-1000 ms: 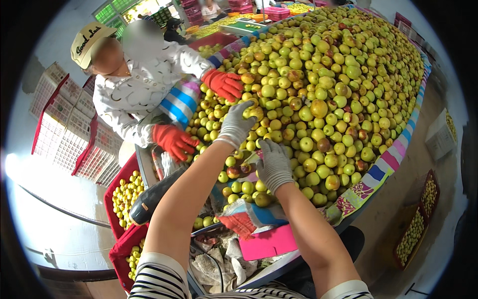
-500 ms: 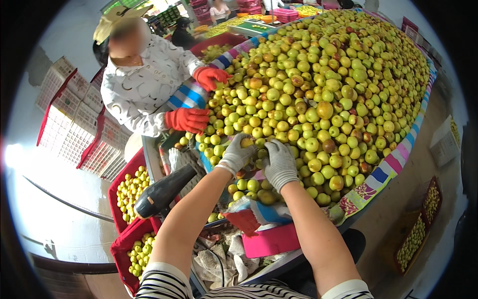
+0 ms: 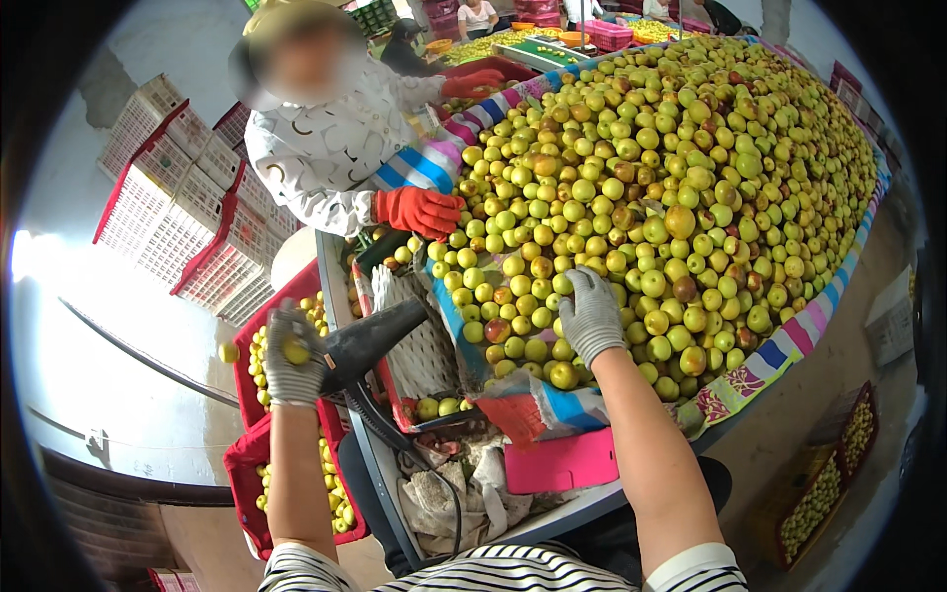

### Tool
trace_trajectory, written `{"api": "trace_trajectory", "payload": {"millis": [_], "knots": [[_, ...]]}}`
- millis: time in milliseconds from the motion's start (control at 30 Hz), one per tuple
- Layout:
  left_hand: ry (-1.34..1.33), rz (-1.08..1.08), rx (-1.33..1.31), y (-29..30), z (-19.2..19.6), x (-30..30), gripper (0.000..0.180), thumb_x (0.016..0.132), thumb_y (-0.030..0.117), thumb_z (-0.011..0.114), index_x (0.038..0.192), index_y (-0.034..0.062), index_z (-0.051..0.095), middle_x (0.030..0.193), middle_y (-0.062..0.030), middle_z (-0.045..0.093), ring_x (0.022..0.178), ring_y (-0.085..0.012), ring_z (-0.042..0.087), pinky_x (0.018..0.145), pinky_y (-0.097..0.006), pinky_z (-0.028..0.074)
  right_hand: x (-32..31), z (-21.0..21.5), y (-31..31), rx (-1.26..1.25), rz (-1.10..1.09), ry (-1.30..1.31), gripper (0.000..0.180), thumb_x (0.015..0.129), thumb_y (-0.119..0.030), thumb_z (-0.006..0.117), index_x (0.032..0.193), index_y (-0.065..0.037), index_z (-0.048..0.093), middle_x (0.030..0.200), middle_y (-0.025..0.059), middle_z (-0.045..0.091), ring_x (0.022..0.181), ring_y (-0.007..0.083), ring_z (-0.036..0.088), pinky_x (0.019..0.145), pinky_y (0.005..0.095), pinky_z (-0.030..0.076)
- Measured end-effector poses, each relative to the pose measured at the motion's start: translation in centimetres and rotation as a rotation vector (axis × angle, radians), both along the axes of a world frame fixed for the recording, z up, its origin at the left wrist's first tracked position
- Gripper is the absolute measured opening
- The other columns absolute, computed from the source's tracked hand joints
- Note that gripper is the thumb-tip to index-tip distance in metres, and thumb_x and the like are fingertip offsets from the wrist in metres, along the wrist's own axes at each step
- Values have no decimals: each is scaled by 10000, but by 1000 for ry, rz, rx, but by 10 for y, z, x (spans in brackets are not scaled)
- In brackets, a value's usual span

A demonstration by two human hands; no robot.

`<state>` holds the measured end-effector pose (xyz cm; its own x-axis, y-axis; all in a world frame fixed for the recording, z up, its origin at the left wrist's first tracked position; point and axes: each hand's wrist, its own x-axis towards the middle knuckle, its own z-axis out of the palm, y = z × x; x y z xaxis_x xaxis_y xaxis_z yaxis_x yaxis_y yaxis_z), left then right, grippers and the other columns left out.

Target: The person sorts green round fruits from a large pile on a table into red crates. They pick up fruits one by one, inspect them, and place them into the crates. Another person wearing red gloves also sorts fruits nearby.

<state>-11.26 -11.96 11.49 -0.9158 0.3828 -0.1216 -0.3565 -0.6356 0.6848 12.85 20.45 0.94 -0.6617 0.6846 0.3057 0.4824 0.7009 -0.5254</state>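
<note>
Left of the left hand (image 3: 293, 375), one loose fruit (image 3: 229, 352) is seen apart. Against this blurred palm another fruit (image 3: 295, 349) is shown; whether it is gripped cannot be told. Around and below, two red crates (image 3: 245, 459) are partly filled. By the loosely opened right hand (image 3: 594, 321), nothing is visibly gripped; beyond it, a large heap (image 3: 691, 197) is left.

yellow-green fruit (image 3: 681, 223), grey gloves (image 3: 595, 321), black-and-white striped sleeves (image 3: 306, 570), red gloves (image 3: 418, 210)

Both hands (image 3: 592, 314) wear grey gloves (image 3: 294, 383); the black-and-white striped shirt (image 3: 513, 572) has white cuffs (image 3: 683, 564).
</note>
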Motion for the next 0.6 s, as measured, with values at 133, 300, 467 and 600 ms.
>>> {"api": "trace_trajectory", "payload": {"millis": [133, 300, 467, 600], "knots": [[-156, -337, -136, 43, -34, 68, 311, 906, 370, 595, 1015, 79, 592, 769, -10, 616, 543, -128, 566, 354, -231, 418, -1, -1, 9, 53, -26, 128, 422, 804, -185, 605, 1202, -58, 545, 1294, 177, 499, 1204, 344, 465, 1054, 457, 347], [-415, -854, 100, 102, -80, 109, 554, 913, 549, 490, 1113, 40, 578, 883, -107, 609, 652, -177, 582, 377, -236, 422, 2, 8, 5, 0, -85, -17, 470, 830, -184, 591, 1275, -67, 491, 1341, 171, 463, 1257, 319, 431, 1098, 447, 294], [-428, -871, 195, 144, -89, 133, 643, 894, 535, 542, 1277, 26, 456, 1195, -184, 542, 1049, -320, 559, 856, -408, 511, 3, 6, 8, -18, -62, -92, 481, 838, -218, 590, 1285, -72, 488, 1325, 166, 476, 1259, 318, 432, 1102, 449, 286], [-369, -852, 164, 151, -88, 142, 639, 909, 502, 540, 1329, 36, 414, 1270, -197, 515, 1133, -355, 541, 900, -438, 509, 1, 4, 4, -15, -55, -81, 483, 832, -219, 597, 1280, -75, 492, 1320, 159, 483, 1252, 316, 437, 1106, 457, 275]]}}
